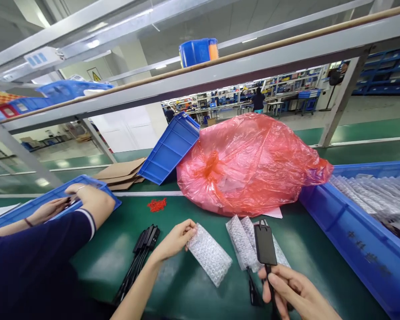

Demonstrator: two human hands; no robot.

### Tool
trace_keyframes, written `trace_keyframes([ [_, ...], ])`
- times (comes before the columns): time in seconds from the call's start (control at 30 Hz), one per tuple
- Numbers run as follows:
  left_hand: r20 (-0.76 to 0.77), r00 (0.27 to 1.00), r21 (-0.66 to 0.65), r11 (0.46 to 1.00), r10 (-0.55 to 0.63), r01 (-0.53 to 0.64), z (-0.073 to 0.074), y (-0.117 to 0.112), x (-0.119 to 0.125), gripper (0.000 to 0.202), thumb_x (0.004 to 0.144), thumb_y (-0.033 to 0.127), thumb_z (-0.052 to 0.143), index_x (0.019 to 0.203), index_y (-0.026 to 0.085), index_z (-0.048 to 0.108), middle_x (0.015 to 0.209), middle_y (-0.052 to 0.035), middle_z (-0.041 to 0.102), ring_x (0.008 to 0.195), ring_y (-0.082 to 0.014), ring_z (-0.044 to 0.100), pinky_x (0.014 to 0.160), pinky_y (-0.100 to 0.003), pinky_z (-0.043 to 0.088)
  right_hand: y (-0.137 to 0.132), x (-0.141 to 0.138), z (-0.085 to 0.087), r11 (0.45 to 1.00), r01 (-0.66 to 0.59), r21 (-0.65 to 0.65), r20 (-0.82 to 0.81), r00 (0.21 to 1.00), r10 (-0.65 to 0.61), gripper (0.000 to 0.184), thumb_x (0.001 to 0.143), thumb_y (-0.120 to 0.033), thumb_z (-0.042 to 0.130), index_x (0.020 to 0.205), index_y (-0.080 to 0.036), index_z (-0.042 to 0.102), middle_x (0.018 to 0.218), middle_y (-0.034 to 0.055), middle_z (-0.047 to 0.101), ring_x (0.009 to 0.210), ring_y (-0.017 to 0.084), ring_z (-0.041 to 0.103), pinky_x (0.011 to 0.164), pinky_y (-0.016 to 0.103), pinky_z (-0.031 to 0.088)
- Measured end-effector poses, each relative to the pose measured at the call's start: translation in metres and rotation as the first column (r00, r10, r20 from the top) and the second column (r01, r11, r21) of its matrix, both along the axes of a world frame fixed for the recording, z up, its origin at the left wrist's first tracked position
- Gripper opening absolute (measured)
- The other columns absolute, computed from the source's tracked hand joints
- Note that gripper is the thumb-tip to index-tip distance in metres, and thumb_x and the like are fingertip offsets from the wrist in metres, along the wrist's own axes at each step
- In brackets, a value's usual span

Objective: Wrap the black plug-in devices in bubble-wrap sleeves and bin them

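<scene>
My left hand [178, 240] pinches one corner of a bubble-wrap pouch [210, 255] over the green bench. In my right hand [291, 289] is a flat black cabled device [266, 244], held by its cable just below the casing so that the casing points up. Behind it lie several bubble-wrap pouches [242, 244], with black cable ends sticking out near my right fingers. A bundle of similar black cabled devices [145, 242] rests to the left of my left forearm. Small red pieces [157, 204] form a little pile beyond that bundle.
A large red plastic bag [253, 164] fills the back of the bench, with a tilted blue bin [170, 149] beside it. At right, a blue crate [353, 240] holds rows of wrapped pouches. A co-worker's arms [96, 204] reach into a blue tray [83, 180] at left. Flattened cardboard [120, 173] lies behind.
</scene>
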State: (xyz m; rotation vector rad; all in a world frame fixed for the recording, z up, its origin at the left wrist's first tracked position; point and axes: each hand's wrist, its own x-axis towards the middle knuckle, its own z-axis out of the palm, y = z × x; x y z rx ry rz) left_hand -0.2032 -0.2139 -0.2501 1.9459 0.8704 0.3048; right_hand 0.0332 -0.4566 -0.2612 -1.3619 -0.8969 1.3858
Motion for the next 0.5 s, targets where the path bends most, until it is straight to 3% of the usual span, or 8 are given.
trace_keyframes([
  [0.03,-0.095,0.993,0.124,0.99,0.072,-0.06,-0.011,-0.002,-0.009,0.017,0.096,0.03,0.046,0.093,0.015,0.054,0.078,-0.0017,0.052,0.069,-0.0145,0.052,0.065,-0.027,0.049,0.001,-0.004,-0.006,1.0,-0.017,0.0,-0.026,1.0,0.017,0.074,0.077,-0.083,0.055,0.101,-0.013,0.056,0.082,0.003,0.063,0.049,0.002,0.046,0.05,0.016,0.043],
  [0.1,-0.196,0.955,0.394,0.91,0.221,-0.13,-0.03,-0.014,-0.019,0.013,0.092,0.012,0.045,0.095,0.014,0.058,0.094,-0.0074,0.059,0.091,-0.0197,0.057,0.085,-0.035,0.049,0.005,-0.012,-0.016,0.998,-0.059,-0.001,-0.021,0.998,0.059,0.07,0.077,-0.082,0.057,0.097,-0.014,0.052,0.081,0.0023,0.062,0.045,0.0,0.042,0.045,0.015,0.039],
  [0.2,-0.278,0.935,0.571,0.82,0.223,-0.026,-0.045,-0.053,-0.015,0.02,0.095,0.009,0.043,0.103,0.015,0.06,0.11,-0.0094,0.06,0.107,-0.0228,0.057,0.096,-0.039,0.047,0.011,-0.021,-0.029,0.995,-0.101,-0.026,0.086,0.991,0.103,0.07,0.076,-0.085,0.054,0.087,-0.016,0.047,0.079,0.0017,0.062,0.043,-0.001,0.032,0.041,0.015,0.03],
  [0.33,-0.467,0.877,0.48,0.866,0.115,0.143,-0.045,-0.103,0.003,0.013,0.097,0.023,0.054,0.105,0.015,0.062,0.111,-0.0073,0.061,0.108,-0.0254,0.061,0.093,-0.04,0.052,0.012,-0.033,-0.036,1.0,-0.011,0.027,0.378,0.926,0.0,0.068,0.081,-0.084,0.046,0.083,-0.016,0.054,0.068,0.0016,0.058,0.058,0.005,0.044,0.057,0.016,0.036],
  [0.4,-0.523,0.844,0.449,0.88,0.12,0.153,-0.043,-0.114,0.008,0.016,0.096,0.023,0.059,0.109,0.016,0.062,0.113,-0.0069,0.062,0.111,-0.0275,0.061,0.094,-0.043,0.053,0.012,-0.039,-0.038,0.999,-0.027,0.033,0.5,0.866,0.006,0.065,0.085,-0.08,0.043,0.086,-0.017,0.059,0.065,0.0014,0.057,0.065,0.008,0.048,0.064,0.018,0.036],
  [0.5,-0.522,0.842,0.465,0.873,0.138,0.145,-0.043,-0.115,0.013,0.023,0.096,0.024,0.058,0.118,0.019,0.061,0.116,-0.0059,0.062,0.113,-0.0277,0.061,0.093,-0.045,0.054,0.011,-0.046,-0.042,0.995,-0.093,-0.041,0.574,0.813,0.1,0.063,0.09,-0.077,0.036,0.094,-0.019,0.061,0.063,-0.0003,0.056,0.06,0.008,0.045,0.061,0.02,0.03],
])
